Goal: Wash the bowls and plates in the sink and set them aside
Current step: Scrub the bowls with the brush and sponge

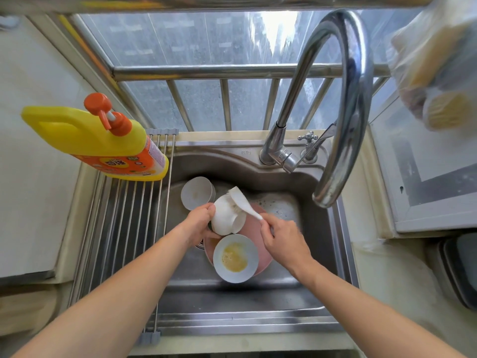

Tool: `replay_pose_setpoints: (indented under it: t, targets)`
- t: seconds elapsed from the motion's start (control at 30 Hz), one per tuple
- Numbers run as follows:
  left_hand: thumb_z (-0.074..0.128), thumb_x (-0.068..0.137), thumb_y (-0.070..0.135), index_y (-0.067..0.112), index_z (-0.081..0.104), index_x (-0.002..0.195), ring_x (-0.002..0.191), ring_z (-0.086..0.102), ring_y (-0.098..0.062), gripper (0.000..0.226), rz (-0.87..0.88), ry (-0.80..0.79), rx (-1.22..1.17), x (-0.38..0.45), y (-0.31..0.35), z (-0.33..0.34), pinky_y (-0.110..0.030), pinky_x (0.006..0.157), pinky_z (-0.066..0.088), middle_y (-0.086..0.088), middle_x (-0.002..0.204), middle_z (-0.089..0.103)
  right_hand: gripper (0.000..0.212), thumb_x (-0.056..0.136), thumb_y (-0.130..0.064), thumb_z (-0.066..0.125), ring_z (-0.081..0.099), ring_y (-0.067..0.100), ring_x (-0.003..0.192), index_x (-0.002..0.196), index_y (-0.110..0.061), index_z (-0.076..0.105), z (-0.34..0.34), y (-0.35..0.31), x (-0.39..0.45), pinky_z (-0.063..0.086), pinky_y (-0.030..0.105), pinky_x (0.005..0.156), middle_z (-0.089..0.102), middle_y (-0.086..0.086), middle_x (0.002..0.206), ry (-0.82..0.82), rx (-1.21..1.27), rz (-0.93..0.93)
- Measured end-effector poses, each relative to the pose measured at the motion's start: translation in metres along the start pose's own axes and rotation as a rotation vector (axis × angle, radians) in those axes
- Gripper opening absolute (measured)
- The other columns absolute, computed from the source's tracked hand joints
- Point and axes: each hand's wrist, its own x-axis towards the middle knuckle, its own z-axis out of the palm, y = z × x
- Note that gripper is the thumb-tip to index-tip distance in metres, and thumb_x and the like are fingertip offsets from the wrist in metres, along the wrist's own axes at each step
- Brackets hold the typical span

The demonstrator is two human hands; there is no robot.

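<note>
Looking down into a stainless-steel sink (pixel 322 244), the head view shows both forearms reaching over the basin. The left hand (pixel 198 223) grasps a white bowl (pixel 224 218), tilted on its side above the other dishes, thumb over its rim and fingers curled behind it. The right hand (pixel 281 236) pinches the handle end of a white dish brush (pixel 244 201), whose head lies against the upper side of the held bowl. Beneath the held bowl lies a pink plate (pixel 265 251), flat on the sink floor. On the near part of that plate rests a second white bowl (pixel 235 258), upright, with yellow residue inside. A third bowl, grey-white (pixel 197 193), sits tilted at the far left of the basin, just beside the held bowl. Foamy water (pixel 277 205) covers the sink floor at the far right. A curved chrome faucet (pixel 343 104) arches over the right side of the basin, its base mounted on the far sink deck beside a small cross-handled tap (pixel 308 143). A roll-up metal drying rack (pixel 121 228) spans the left edge of the sink, and a yellow detergent bottle (pixel 98 143) with an orange pump stands at its far end. A barred window (pixel 206 99) lies beyond the sink.
</note>
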Motion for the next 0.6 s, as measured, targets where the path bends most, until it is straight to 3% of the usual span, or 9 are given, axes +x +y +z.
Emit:
replay_pose_setpoints:
  t: [0.1,0.2,0.33,0.4,0.5,0.6]
  targets:
    - [0.039,0.103,0.006,0.009,0.062,0.122,0.107,0.059,-0.03,0.03,-0.016,0.008,0.014,0.002,0.002,-0.003,-0.061,0.08,0.059,-0.013,0.124,0.06,0.022,0.1,-0.037,0.044,0.053,0.024,0.054,0.109,-0.032,0.063,0.002,-0.005,-0.008,0.043,0.038,0.049,0.057,-0.001,0.057,-0.061,-0.047,-0.11]
    - [0.042,0.106,0.018,0.009,0.061,0.122,0.118,0.054,-0.033,0.027,-0.034,0.02,0.02,0.003,0.002,-0.005,-0.061,0.078,0.059,-0.013,0.131,0.055,0.019,0.101,-0.034,0.044,0.053,0.029,0.055,0.1,-0.029,0.062,0.003,0.002,-0.003,0.039,0.037,0.049,0.057,0.003,0.058,0.006,-0.057,0.057]
    - [0.04,0.107,0.018,0.007,0.06,0.116,0.121,0.051,-0.034,0.025,-0.032,0.031,0.028,0.006,0.0,-0.006,-0.062,0.082,0.057,-0.013,0.13,0.054,0.02,0.101,-0.037,0.046,0.053,0.026,0.054,0.107,-0.032,0.064,-0.001,0.007,-0.006,0.044,0.039,0.048,0.058,0.001,0.057,-0.048,-0.029,-0.076]
    - [0.041,0.107,0.019,0.009,0.06,0.115,0.12,0.052,-0.033,0.024,-0.018,0.029,0.043,0.006,-0.001,-0.007,-0.059,0.082,0.059,-0.013,0.13,0.055,0.02,0.101,-0.035,0.047,0.054,0.025,0.055,0.106,-0.032,0.066,-0.002,0.007,-0.009,0.043,0.039,0.049,0.059,0.001,0.058,-0.055,-0.025,-0.073]
    - [0.039,0.109,0.025,0.018,0.059,0.122,0.119,0.052,-0.027,0.025,0.018,0.001,0.135,0.004,-0.003,-0.01,-0.051,0.089,0.056,-0.007,0.127,0.057,0.024,0.101,-0.032,0.045,0.054,0.025,0.055,0.087,-0.023,0.062,-0.002,0.004,-0.003,0.048,0.045,0.052,0.056,0.001,0.057,-0.017,-0.002,0.109]
    - [0.042,0.108,0.024,0.022,0.058,0.126,0.112,0.056,-0.024,0.024,0.084,-0.08,0.299,0.004,-0.007,-0.019,-0.047,0.098,0.051,-0.004,0.119,0.063,0.023,0.101,-0.035,0.046,0.055,0.017,0.057,0.097,-0.028,0.069,-0.007,0.003,0.001,0.047,0.04,0.053,0.059,-0.004,0.059,-0.063,0.081,0.059]
